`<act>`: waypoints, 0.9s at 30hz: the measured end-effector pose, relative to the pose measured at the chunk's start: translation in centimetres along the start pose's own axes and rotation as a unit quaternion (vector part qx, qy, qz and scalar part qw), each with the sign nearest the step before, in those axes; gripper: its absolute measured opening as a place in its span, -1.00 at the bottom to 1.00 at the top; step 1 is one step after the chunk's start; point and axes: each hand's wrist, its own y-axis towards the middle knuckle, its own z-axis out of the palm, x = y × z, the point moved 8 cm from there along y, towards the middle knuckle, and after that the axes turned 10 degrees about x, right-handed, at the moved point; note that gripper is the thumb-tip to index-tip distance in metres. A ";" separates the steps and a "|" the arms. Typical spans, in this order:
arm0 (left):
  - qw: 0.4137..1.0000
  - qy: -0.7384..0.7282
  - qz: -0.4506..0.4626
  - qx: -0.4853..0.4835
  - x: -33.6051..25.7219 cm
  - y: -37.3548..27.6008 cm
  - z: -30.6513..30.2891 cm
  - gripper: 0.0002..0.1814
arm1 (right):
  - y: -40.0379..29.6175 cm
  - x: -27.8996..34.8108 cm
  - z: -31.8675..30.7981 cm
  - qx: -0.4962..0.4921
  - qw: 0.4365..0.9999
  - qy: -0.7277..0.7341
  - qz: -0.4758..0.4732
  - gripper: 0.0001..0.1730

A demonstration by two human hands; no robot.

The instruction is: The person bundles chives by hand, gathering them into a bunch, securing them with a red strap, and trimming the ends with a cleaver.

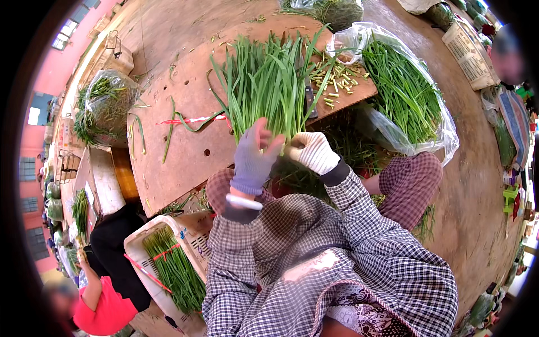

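A thick bunch of green garlic chives (265, 84) lies on a brown wooden board (177, 143), leaf tips pointing away from me. My left hand (254, 153), in a lavender glove with bare fingertips, is at the near end of the bunch with its fingers apart. Beside it, my right hand (313, 151) wears a white knit glove; its thumb and fingers pinch stems at the bunch's near right edge. A knife (310, 101) with a dark handle lies along the right side, its blade partly covered by leaves. Red-and-white tie strips (191, 120) stick out left of the bunch.
Cut stem ends (337, 80) litter the board's right corner. An open plastic bag (446, 130) of loose chives (404, 92) stands at right. A white crate (137, 236) with tied chives (174, 269) sits at lower left, near a person in a red top (103, 303).
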 end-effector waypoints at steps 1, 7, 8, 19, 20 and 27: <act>0.996 -0.077 -0.033 0.022 0.3 0.8 0.6 -0.38 | 0.1 0.5 0.5 -0.002 1.000 -0.001 -0.024 -0.73; 0.941 -0.271 -0.159 0.122 3.7 3.7 2.3 -0.25 | -0.6 2.5 1.8 0.065 0.998 0.010 -0.024 -0.72; 0.932 -0.307 -0.159 0.110 4.0 3.6 2.3 -0.25 | -0.8 2.4 1.0 0.055 0.997 0.048 0.010 -0.71; 0.895 -0.413 -0.110 0.127 2.0 2.7 2.9 -0.50 | -0.8 0.7 1.4 0.061 0.982 0.168 0.066 -0.64; 0.883 -0.437 -0.107 0.132 2.0 2.5 3.0 -0.52 | -1.2 0.6 1.4 0.063 0.975 0.192 0.089 -0.63; 0.808 -0.566 -0.107 0.126 2.7 1.5 4.2 -0.59 | -2.4 0.9 2.0 0.028 0.928 0.343 0.146 -0.63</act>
